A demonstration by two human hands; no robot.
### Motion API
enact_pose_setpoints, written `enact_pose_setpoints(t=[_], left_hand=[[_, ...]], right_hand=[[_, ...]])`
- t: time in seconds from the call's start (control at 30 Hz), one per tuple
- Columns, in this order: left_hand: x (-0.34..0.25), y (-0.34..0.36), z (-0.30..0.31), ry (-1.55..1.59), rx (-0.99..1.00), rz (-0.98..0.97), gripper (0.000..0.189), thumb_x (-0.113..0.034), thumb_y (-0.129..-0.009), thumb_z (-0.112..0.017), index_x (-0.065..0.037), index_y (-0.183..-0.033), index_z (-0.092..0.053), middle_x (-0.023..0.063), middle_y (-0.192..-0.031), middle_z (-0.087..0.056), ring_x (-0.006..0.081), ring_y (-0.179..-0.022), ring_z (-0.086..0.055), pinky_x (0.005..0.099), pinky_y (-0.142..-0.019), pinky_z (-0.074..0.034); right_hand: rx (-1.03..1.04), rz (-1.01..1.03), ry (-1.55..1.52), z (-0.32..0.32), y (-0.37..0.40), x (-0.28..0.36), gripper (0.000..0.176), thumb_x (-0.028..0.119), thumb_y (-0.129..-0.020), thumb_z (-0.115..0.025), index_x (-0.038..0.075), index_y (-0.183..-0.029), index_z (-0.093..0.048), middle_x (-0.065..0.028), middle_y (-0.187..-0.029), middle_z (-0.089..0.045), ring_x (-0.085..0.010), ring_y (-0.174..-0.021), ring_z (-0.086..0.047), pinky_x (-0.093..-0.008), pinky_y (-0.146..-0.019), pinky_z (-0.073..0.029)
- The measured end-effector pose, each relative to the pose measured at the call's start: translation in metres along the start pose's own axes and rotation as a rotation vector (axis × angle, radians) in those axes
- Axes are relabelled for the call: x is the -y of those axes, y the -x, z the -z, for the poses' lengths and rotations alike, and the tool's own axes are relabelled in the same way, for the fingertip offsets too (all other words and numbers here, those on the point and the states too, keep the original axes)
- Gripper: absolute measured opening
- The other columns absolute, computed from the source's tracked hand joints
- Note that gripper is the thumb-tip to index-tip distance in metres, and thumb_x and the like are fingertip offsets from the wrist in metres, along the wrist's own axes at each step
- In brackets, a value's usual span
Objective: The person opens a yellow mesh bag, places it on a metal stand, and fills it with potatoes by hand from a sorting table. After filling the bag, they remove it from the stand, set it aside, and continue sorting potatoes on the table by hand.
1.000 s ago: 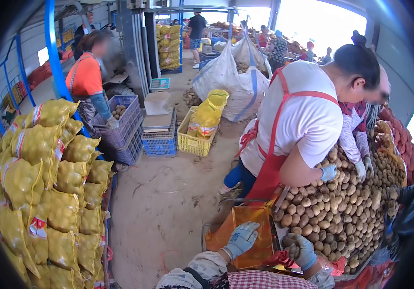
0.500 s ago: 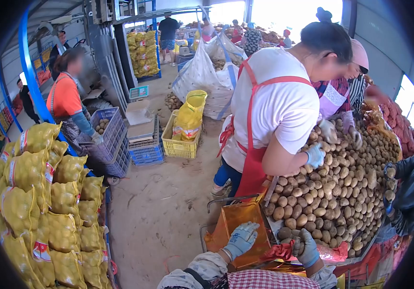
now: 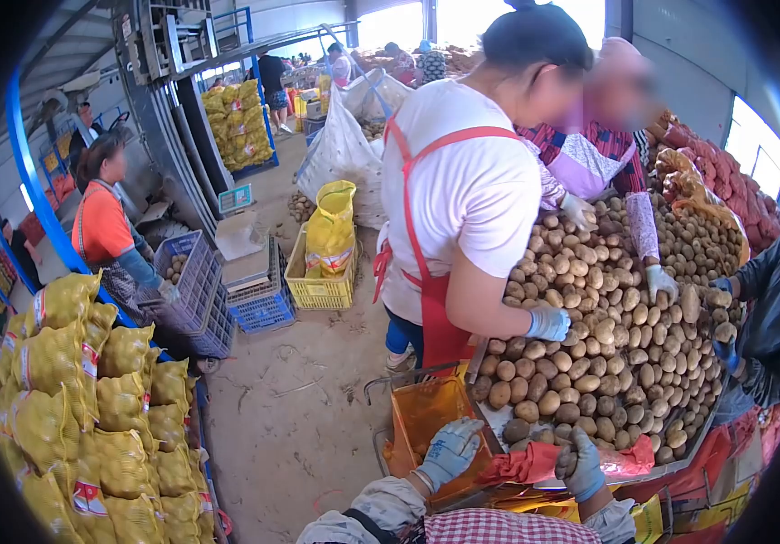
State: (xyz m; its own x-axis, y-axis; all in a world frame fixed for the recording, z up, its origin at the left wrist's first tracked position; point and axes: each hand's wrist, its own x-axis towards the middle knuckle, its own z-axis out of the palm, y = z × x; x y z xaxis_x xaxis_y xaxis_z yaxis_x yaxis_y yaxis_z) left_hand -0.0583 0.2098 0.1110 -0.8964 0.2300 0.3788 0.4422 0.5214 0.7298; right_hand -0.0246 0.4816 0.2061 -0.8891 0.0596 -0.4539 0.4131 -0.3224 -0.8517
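From my remote view, my left hand [image 3: 451, 451] wears a pale glove and lies over the near part of the orange container [image 3: 428, 410]. Its grip is open, fingers nearly straight, and I see nothing held in it. My right hand [image 3: 582, 469], gloved too, is at the near edge of the desk [image 3: 496, 418], beside the red plastic [image 3: 521, 464]. Its grip is closed, fingers curled around a dark potato [image 3: 566, 463]; I can't tell whether it has more than one.

The loose potatoes [image 3: 589, 335] cover most of the desk, heaped toward the far right, with a bare patch at its near left corner. Across from me, a worker in a red apron [image 3: 433, 299] reaches one gloved hand into them. Beyond, a person in a pink headscarf [image 3: 624, 56] has both gloved hands on the pile. At the right edge, a dark sleeve [image 3: 766, 317] reaches in. Stacked yellow mesh sacks [image 3: 122, 403] stand at left, and a yellow crate [image 3: 322, 288] sits on the floor farther off.
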Motion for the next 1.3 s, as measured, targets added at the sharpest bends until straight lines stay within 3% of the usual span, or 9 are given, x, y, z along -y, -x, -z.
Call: enact_pose_setpoints(t=[0.27, 0.43, 0.47, 0.63, 0.7, 0.73, 1.1, 1.23, 1.3], left_hand=[[-0.055, -0.053, -0.04, -0.196, 0.061, -0.206, 0.038, -0.018, -0.085, -0.057, -0.005, -0.121, -0.057, 0.0172, -0.121, -0.059, 0.0379, -0.113, -0.053, 0.0465, -0.099, -0.04], [-0.062, -0.095, -0.093, -0.497, 0.162, -0.091, 0.069, -0.041, -0.084, -0.057, -0.004, -0.14, -0.04, 0.0221, -0.146, -0.034, 0.0406, -0.135, -0.029, 0.0504, -0.113, -0.019], [-0.063, -0.102, -0.1, -0.536, 0.224, -0.053, 0.072, -0.044, -0.085, -0.055, -0.004, -0.142, -0.037, 0.0222, -0.147, -0.032, 0.0419, -0.136, -0.027, 0.0509, -0.113, -0.019], [-0.047, -0.106, -0.122, -0.643, 0.339, 0.014, 0.078, -0.048, -0.083, -0.056, -0.007, -0.145, -0.032, 0.0221, -0.15, -0.024, 0.0427, -0.138, -0.02, 0.0522, -0.113, -0.016], [-0.046, -0.104, -0.121, -0.638, 0.37, 0.047, 0.078, -0.048, -0.083, -0.056, -0.008, -0.145, -0.031, 0.022, -0.151, -0.022, 0.0426, -0.139, -0.018, 0.0522, -0.114, -0.015], [-0.043, -0.104, -0.122, -0.647, 0.374, 0.04, 0.078, -0.048, -0.083, -0.056, -0.008, -0.145, -0.031, 0.022, -0.151, -0.022, 0.0426, -0.14, -0.017, 0.052, -0.114, -0.014], [-0.039, -0.107, -0.129, -0.672, 0.363, 0.073, 0.079, -0.045, -0.083, -0.056, -0.007, -0.146, -0.028, 0.0222, -0.152, -0.019, 0.0432, -0.141, -0.014, 0.0516, -0.115, -0.011], [-0.04, -0.104, -0.119, -0.642, 0.377, 0.001, 0.075, -0.04, -0.084, -0.058, -0.009, -0.146, -0.029, 0.0217, -0.152, -0.021, 0.0429, -0.141, -0.015, 0.0514, -0.114, -0.013], [-0.046, -0.102, -0.104, -0.622, 0.42, -0.019, 0.07, -0.037, -0.084, -0.058, -0.009, -0.144, -0.034, 0.0216, -0.15, -0.025, 0.043, -0.139, -0.019, 0.0513, -0.113, -0.017]], right_hand=[[-0.129, 0.318, 0.108, 0.095, 0.001, 0.034, 0.045, 0.043, -0.098, -0.041, 0.002, -0.106, -0.059, -0.0062, -0.051, -0.048, -0.0157, -0.038, -0.044, -0.0288, -0.037, -0.038], [-0.275, 0.519, 0.375, 0.168, 0.005, 0.034, 0.044, 0.043, -0.098, -0.042, 0.004, -0.11, -0.059, -0.0053, -0.054, -0.05, -0.0138, -0.04, -0.046, -0.0271, -0.038, -0.039], [-0.214, 0.5, 0.388, 0.165, 0.019, 0.052, 0.026, 0.016, -0.097, -0.042, 0.005, -0.114, -0.059, -0.0002, -0.062, -0.05, -0.0099, -0.05, -0.049, -0.0241, -0.045, -0.04], [-0.275, 0.19, -0.048, 0.202, 0.014, 0.058, 0.024, 0.017, -0.098, -0.042, 0.004, -0.107, -0.06, -0.002, -0.06, -0.053, -0.011, -0.05, -0.051, -0.0242, -0.045, -0.041], [-0.251, 0.353, 0.184, 0.21, 0.012, 0.061, 0.028, 0.023, -0.1, -0.041, 0.003, -0.106, -0.06, -0.0033, -0.058, -0.053, -0.0122, -0.049, -0.051, -0.0252, -0.045, -0.041], [-0.285, 0.219, -0.046, 0.211, 0.009, 0.065, 0.044, 0.037, -0.101, -0.037, -0.002, -0.11, -0.057, -0.0057, -0.065, -0.055, -0.0139, -0.048, -0.05, -0.0265, -0.042, -0.041], [-0.122, 0.263, 0.017, 0.187, -0.037, 0.103, 0.036, 0.023, -0.095, -0.048, -0.001, -0.121, -0.056, -0.0042, -0.075, -0.06, -0.0124, -0.058, -0.055, -0.0254, -0.054, -0.045], [0.04, 0.27, 0.472, 0.181, -0.072, 0.085, 0.034, 0.025, -0.094, -0.049, 0.006, -0.121, -0.058, -0.0096, -0.085, -0.066, -0.0185, -0.07, -0.063, -0.0291, -0.064, -0.051], [-0.196, 0.345, 1.221, 0.179, -0.083, 0.07, 0.035, 0.03, -0.09, -0.053, 0.011, -0.118, -0.061, -0.0144, -0.089, -0.069, -0.0296, -0.077, -0.067, -0.0366, -0.068, -0.052]])
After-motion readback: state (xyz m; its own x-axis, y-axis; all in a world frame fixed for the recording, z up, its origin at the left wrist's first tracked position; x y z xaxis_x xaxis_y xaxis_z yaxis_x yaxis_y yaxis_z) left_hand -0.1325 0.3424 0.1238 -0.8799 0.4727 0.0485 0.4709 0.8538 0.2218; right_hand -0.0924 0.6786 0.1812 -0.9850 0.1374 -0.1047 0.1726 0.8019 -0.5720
